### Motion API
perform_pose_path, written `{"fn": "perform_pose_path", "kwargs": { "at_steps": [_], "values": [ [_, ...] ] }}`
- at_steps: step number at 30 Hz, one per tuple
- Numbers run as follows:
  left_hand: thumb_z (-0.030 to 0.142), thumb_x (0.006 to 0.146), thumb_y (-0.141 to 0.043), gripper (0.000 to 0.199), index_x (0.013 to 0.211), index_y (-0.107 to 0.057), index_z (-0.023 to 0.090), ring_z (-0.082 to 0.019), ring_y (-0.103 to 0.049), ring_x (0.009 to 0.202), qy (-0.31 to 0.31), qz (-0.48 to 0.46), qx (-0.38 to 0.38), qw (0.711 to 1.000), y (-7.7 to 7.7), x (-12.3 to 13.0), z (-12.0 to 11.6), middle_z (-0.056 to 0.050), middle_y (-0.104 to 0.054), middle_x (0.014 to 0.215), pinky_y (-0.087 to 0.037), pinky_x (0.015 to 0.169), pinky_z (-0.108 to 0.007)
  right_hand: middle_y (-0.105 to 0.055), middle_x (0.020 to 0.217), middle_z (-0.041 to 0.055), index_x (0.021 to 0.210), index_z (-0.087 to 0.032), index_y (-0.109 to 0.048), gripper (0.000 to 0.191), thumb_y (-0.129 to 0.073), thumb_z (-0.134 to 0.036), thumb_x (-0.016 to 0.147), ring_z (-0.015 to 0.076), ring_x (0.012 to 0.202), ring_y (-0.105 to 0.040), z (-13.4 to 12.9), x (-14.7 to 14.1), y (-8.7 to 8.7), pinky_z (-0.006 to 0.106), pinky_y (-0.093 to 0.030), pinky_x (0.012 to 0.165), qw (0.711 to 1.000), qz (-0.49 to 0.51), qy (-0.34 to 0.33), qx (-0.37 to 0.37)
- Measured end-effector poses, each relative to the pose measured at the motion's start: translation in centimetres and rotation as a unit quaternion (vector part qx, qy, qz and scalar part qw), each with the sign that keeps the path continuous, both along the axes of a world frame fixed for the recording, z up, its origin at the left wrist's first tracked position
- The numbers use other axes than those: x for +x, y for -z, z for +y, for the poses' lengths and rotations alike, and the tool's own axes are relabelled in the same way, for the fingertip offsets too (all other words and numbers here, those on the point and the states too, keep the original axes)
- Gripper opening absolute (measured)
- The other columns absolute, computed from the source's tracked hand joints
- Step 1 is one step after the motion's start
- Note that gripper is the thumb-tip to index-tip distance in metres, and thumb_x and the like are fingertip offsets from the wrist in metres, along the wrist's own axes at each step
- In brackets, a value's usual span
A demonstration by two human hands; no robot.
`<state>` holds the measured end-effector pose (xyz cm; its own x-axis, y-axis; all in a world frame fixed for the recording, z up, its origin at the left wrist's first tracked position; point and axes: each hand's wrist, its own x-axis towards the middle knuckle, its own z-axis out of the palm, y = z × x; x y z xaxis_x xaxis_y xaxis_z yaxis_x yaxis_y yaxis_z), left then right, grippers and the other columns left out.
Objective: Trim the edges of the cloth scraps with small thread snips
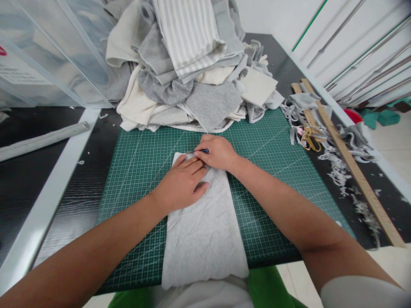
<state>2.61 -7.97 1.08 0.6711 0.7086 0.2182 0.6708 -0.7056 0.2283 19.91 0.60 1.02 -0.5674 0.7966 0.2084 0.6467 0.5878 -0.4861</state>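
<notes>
A strip of light grey fabric (pixel 205 239) lies lengthwise on a green cutting mat (pixel 263 205), its far end near the middle of the mat and its near end at the mat's front edge. The left hand (pixel 183 184) is pressed flat on the fabric close to its far end, fingers extended. The right hand (pixel 216 152) is closed around a small dark blue tool (pixel 202 150) at that same end; the two hands touch at the fingers. Just beyond them, a large heap of folded cloth (pixel 212 102) covers the back of the mat, mostly grey and cream, with a grey-and-white striped piece (pixel 192 38) on top; it blocks the view of whatever is behind. Left of the heap stand translucent plastic bins (pixel 48 55), holding pale, soft-looking contents too blurred to identify. In front of the bins, a grey fabric roll (pixel 45 140) lies across a pale strip (pixel 48 201) on the black table (pixel 77 188). To the right of the mat, a long wooden ruler (pixel 356 171) runs along the table's side, with a shorter wooden piece (pixel 310 117) beside it. Grey scraps (pixel 305 102) are draped over both, gold-handled scissors (pixel 310 140) lie against them, and white thread waste (pixel 337 171) is scattered nearby.
</notes>
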Motion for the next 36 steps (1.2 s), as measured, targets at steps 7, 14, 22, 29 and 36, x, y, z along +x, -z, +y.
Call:
{"fn": "perform_pose_path", "kwargs": {
  "at_steps": [7, 14, 22, 29, 36],
  "values": [
    [0.034, 0.093, -0.055, 0.036, 0.122, -0.062, 0.014, -0.031, -0.052, 0.129, -0.001, -0.003, -0.009, 1.0, 0.0, -0.01, -0.02, -0.013, -0.061, 0.132, -0.036, 0.114, -0.056, -0.068, 0.088, 0.0028, 0.087, -0.021, -0.078, 0.02, -0.06, -0.029, 0.089, 0.016, 0.083, -0.061, -0.18, -0.15, 0.07, 0.028, -0.041, 0.071, 1.0, -0.004, 0.004, 0.004],
    [0.034, 0.094, -0.054, 0.036, 0.123, -0.062, 0.014, -0.031, -0.052, 0.129, -0.001, 0.001, -0.003, 1.0, 0.09, -0.03, -0.02, -0.014, -0.061, 0.134, -0.036, 0.114, -0.056, -0.068, 0.086, 0.0024, 0.086, -0.021, -0.078, 0.017, -0.062, -0.027, 0.086, 0.0159, 0.082, -0.061, -0.03, -0.04, 0.2, 0.028, -0.042, 0.072, 1.0, 0.02, -0.001, -0.005],
    [0.035, 0.095, -0.053, 0.036, 0.122, -0.062, 0.013, -0.03, -0.051, 0.13, -0.003, 0.01, -0.006, 1.0, 0.0, -0.01, -0.1, -0.013, -0.06, 0.134, -0.035, 0.115, -0.055, -0.069, 0.085, 0.0027, 0.085, -0.02, -0.078, 0.017, -0.063, -0.027, 0.085, 0.0159, 0.081, -0.062, 0.02, -0.05, 0.1, 0.028, -0.043, 0.071, 1.0, 0.024, -0.002, 0.0],
    [0.035, 0.095, -0.053, 0.036, 0.122, -0.062, 0.013, -0.03, -0.051, 0.13, -0.003, 0.009, -0.001, 1.0, 0.09, 0.04, -0.07, -0.013, -0.061, 0.133, -0.035, 0.115, -0.055, -0.069, 0.086, 0.0033, 0.085, -0.019, -0.078, 0.018, -0.063, -0.027, 0.086, 0.0157, 0.081, -0.063, 0.01, -0.1, 0.06, 0.028, -0.043, 0.071, 1.0, 0.017, -0.004, 0.004],
    [0.035, 0.094, -0.053, 0.036, 0.122, -0.062, 0.014, -0.03, -0.051, 0.129, -0.004, 0.009, -0.004, 1.0, 0.11, -0.04, -0.08, -0.013, -0.061, 0.132, -0.035, 0.115, -0.055, -0.068, 0.086, 0.0032, 0.086, -0.02, -0.078, 0.018, -0.062, -0.027, 0.088, 0.0153, 0.08, -0.061, 0.06, -0.17, -0.14, 0.028, -0.042, 0.071, 1.0, -0.002, -0.007, -0.003]
  ]
}}
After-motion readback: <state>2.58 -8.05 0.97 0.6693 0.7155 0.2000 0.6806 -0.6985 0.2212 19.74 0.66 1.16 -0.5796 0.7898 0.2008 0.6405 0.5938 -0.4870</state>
